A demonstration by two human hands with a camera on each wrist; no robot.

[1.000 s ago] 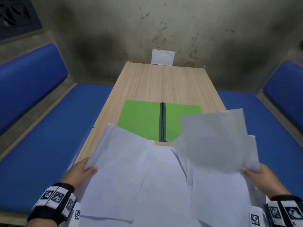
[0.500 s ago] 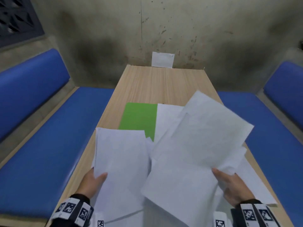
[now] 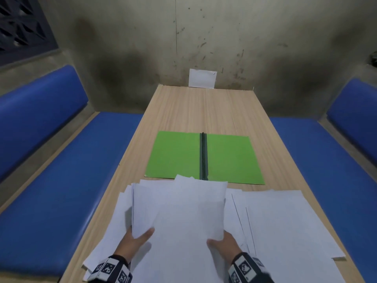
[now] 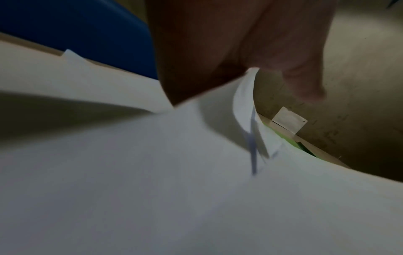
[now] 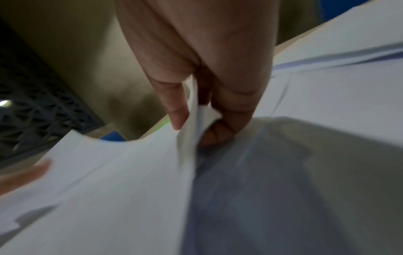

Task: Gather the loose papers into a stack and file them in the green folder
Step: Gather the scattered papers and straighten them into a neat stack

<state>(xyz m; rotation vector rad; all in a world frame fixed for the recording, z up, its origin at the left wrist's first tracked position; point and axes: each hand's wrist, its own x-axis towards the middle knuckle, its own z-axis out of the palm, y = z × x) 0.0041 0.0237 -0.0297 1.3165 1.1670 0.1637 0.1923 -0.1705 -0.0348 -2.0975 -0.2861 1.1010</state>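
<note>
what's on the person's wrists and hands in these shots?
Both hands are bare: no gloves, no sleeves showing. The left wrist and right wrist each carry a black band set with white squares printed with black fiducial-style markers. No cables visible.

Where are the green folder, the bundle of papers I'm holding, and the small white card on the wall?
green folder [image 3: 175, 154]: head view, left cover.
bundle of papers [image 3: 179, 203]: head view, top sheet's middle.
white card [image 3: 202, 78]: head view, its centre.
</note>
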